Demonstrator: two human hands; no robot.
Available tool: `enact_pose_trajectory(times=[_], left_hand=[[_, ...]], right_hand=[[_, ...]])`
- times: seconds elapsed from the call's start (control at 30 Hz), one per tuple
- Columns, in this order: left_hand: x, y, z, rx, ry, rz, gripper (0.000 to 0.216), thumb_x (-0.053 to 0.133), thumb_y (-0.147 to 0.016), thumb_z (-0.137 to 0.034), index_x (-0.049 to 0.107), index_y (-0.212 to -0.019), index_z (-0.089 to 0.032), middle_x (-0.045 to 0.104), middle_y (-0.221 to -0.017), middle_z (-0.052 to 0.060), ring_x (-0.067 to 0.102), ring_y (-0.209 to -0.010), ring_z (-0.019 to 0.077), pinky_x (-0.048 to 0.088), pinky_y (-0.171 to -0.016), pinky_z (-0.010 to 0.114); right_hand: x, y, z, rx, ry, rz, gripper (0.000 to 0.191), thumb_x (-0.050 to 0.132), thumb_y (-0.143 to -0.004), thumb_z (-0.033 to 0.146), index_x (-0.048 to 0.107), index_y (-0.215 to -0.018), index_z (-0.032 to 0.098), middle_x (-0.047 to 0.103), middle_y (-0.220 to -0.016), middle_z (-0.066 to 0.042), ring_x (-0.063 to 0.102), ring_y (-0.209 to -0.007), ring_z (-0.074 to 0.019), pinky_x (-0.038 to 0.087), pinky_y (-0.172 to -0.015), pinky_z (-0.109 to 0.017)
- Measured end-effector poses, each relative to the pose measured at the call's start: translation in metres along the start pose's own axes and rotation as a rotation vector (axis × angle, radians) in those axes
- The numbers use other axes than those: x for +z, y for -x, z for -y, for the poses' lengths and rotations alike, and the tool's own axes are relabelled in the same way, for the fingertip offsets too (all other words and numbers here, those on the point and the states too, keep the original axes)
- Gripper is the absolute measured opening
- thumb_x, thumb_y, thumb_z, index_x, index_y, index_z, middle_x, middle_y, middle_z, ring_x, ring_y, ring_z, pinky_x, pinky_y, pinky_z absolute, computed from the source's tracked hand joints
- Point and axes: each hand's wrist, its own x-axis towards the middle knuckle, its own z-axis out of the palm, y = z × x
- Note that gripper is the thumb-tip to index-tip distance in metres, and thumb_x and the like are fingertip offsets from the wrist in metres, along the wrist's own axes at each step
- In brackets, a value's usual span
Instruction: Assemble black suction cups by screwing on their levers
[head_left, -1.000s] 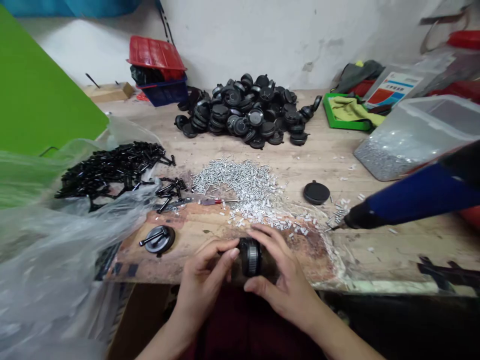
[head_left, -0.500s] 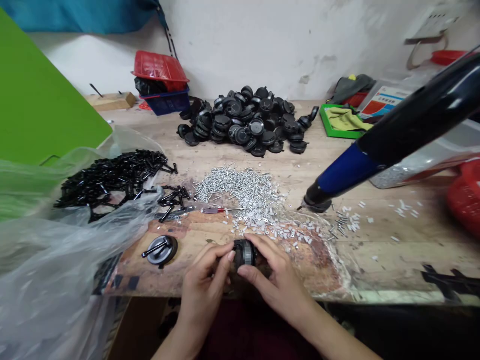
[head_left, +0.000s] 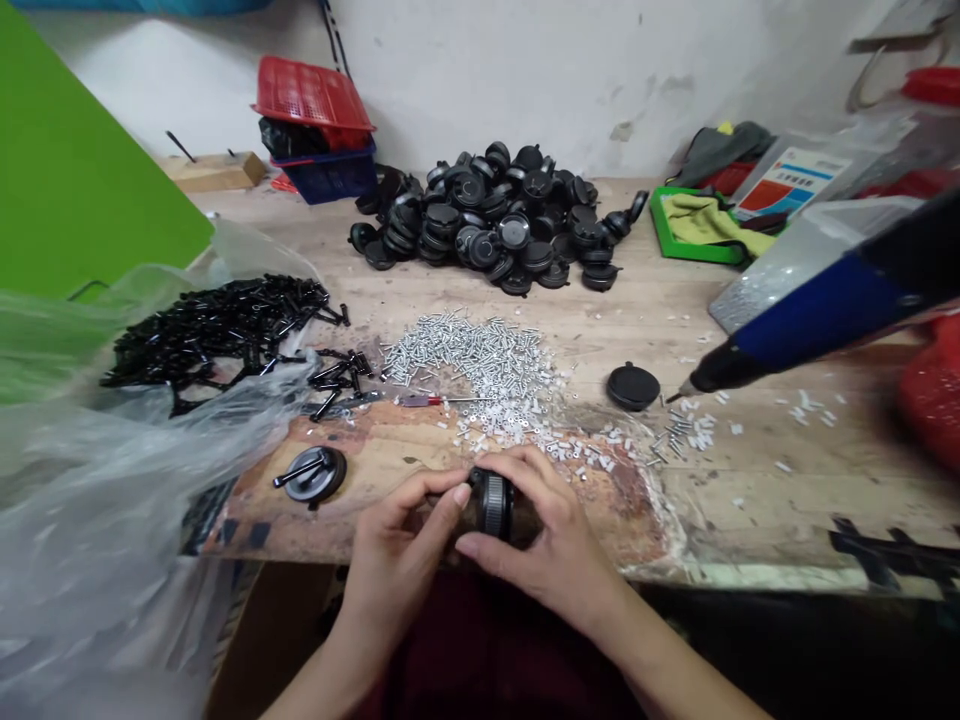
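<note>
Black knob (head_left: 495,505), green board (head_left: 82,190)

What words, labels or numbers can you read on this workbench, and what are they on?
Printed box at the back right, white with red and blue: a few lines of print, too small and blurred to read.
Round black part held in the left hand and right hand: no marking shows.
Nothing else carries text that can be read.

Left hand (head_left: 395,562) and right hand (head_left: 559,550) are bare; the clothing (head_left: 480,655) is dark red.
</note>
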Motion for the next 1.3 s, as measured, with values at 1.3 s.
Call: enact_pose_trajectory(times=[1.3], left_hand=[[-0.004,-0.062,0.015,0.389,-0.813,0.254,0.017,0.048,-0.090,-0.026,0.063,-0.087,-0.018,0.064,-0.090,0.006,0.058,-0.089,0.0212,0.046,-0.080,0.034]], right_hand=[[-0.001,0.016,-0.030,0.384,-0.714,-0.176,0.032,0.059,-0.084,0.032,0.056,-0.116,0.025,0.064,-0.117,-0.006,0.061,-0.107,-0.0199,0.050,-0.090,-0.034]])
